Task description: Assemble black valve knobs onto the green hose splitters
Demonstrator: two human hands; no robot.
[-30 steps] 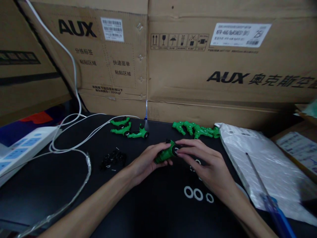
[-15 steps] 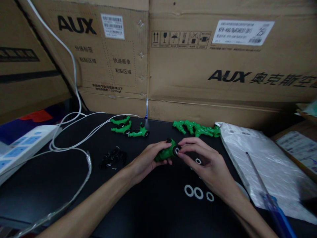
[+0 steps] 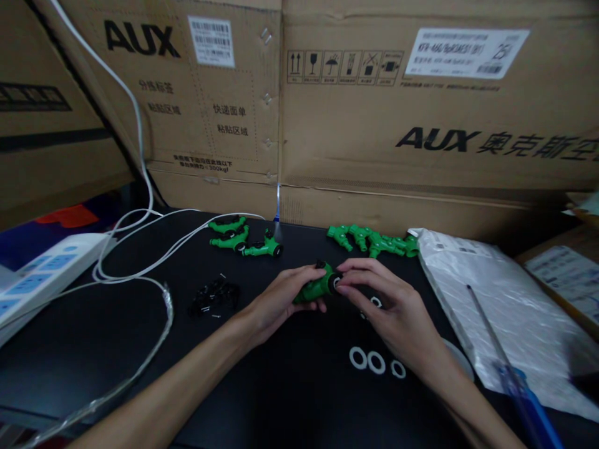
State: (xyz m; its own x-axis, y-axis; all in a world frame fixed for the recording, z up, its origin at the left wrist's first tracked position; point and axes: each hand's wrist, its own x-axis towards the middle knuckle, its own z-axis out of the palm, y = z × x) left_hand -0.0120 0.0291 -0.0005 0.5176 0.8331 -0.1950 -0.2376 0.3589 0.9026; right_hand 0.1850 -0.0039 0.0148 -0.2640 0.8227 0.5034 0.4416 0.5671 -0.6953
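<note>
My left hand (image 3: 286, 298) is wrapped around a green plastic hose connector (image 3: 314, 287), tilted so that its black-rimmed end faces right. At that end, the thumb and fingers of my right hand (image 3: 381, 293) pinch a small white washer (image 3: 336, 283), which shows only in part against the black opening. Below the right hand, two larger white washers (image 3: 375, 362) and a smaller white washer (image 3: 398, 369) lie on the black table. Another white ring (image 3: 375, 302) lies behind the right fingers, partly hidden.
Several green connectors with black parts (image 3: 264, 248) lie back left, and plain green ones (image 3: 374, 240) back right. A pile of small black parts (image 3: 215, 296) sits left. White cables (image 3: 154, 268), a power strip (image 3: 44, 274), a plastic bag (image 3: 468, 280) and a screwdriver (image 3: 524, 393) flank the hands; cardboard boxes (image 3: 337, 137) stand behind.
The camera view has shifted slightly. Both hands keep their places on the connector, with the right fingers moved only a little at its black end.
</note>
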